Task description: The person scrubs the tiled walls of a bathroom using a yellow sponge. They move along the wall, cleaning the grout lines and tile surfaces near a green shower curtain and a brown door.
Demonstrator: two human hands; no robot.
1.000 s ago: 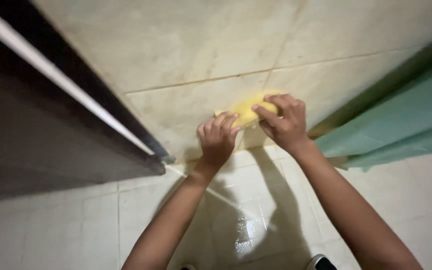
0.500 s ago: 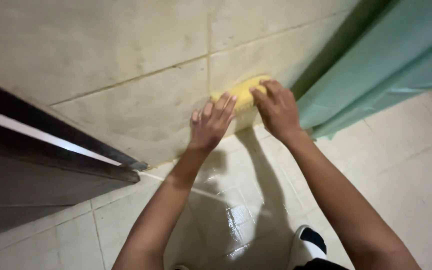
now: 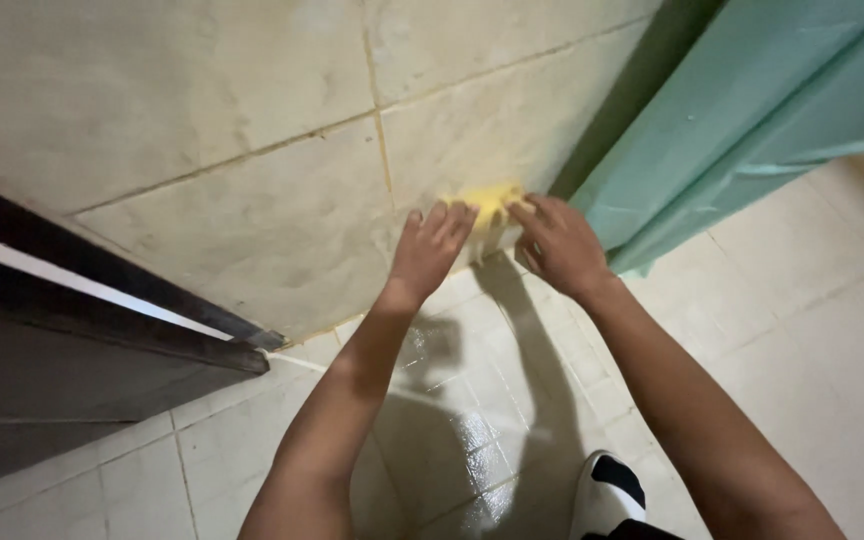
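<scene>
Yellow, soft-looking sponge pad (image 3: 487, 203) is pressed flat against the beige glazed wall tile (image 3: 252, 110), low down, just above where the wall meets the floor; its long axis seems to run roughly left to right along the wall, though most of it is hidden under fingertips so the full shape can't really be made out. It's pinned from both sides: the left hand (image 3: 430, 250) is laid on its left end with fingers stretched out and slightly fanned, tips resting on the sponge's edge; the right hand (image 3: 560, 243) is set on the right end, fingers curved and kept fairly close together, pushing onto the pad rather than wrapped around it. So the sponge sits just beyond the fingertips of both hands, on the far side, and neither hand is clearly nearer; whether anything is actually gripped can't be told, it looks more like flat pressing.

Textures, roughly: wall tiles are matte and mottled with darker grout lines (image 3: 380, 150); the small pale square floor tiles (image 3: 472, 430) are wet and shiny with glare. A teal plastic-looking curtain (image 3: 752, 130) hangs just right of the right hand; a dark door panel with a pale metal strip (image 3: 72, 330) is well off to the left. A white-and-black shoe toe (image 3: 607, 495) is seen at the near edge.
</scene>
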